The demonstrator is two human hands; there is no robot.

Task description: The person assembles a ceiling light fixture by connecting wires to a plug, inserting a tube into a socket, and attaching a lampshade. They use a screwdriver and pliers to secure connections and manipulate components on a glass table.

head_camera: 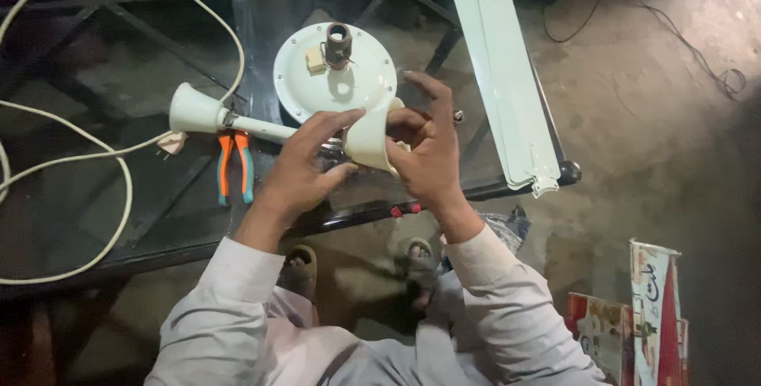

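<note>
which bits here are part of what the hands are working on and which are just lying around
In hand:
- left hand and right hand on the white cup cover
- rod
- fan motor

Lying about:
- fan blades
- orange pliers
- white cable
- cartons

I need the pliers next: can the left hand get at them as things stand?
Probably yes. The pliers lie on the glass table just left of the left hand, with nothing on top of them. But that hand is holding the cup with the right hand.

A dark glass-topped table (158, 219) is carrying a round fan motor (334, 77), pale fan blades (503, 77), orange-handled pliers (235, 166) and white cable (119, 172).
</note>
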